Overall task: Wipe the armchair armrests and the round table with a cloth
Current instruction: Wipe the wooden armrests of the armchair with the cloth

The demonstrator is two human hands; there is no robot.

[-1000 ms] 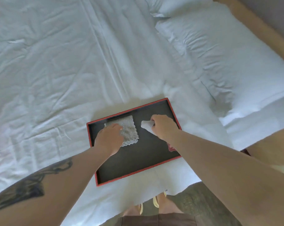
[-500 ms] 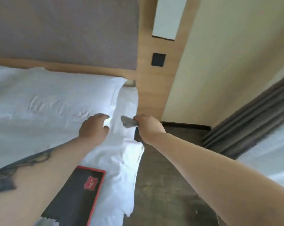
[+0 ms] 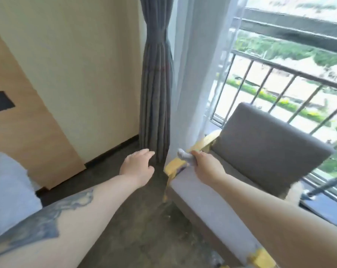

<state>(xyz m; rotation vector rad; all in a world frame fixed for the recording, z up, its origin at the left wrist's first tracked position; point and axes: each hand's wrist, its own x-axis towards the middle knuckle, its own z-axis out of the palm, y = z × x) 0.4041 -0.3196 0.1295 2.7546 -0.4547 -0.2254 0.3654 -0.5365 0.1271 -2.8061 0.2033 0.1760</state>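
An armchair (image 3: 264, 149) with grey cushions and light wooden armrests stands by the window on the right. My right hand (image 3: 206, 165) grips a small bunched grey-white cloth (image 3: 184, 155) and holds it on the far wooden armrest (image 3: 200, 144), just above the seat cushion. My left hand (image 3: 137, 167) hovers empty with fingers apart over the floor, just left of the armchair and in front of the grey curtain. A piece of the near armrest (image 3: 260, 257) shows at the bottom edge. The round table is out of view.
A tied grey curtain (image 3: 156, 97) and a sheer white curtain (image 3: 192, 74) hang right behind the armrest. A railed window (image 3: 279, 78) is behind the chair. The bed's white corner (image 3: 7, 190) lies at left beside a wooden panel (image 3: 24, 132). Dark floor (image 3: 144, 219) lies between.
My view has swung right from the bed and tray to the armchair at the window. My right hand carried the cloth from the tray onto the armrest; my left hand left the tray empty.
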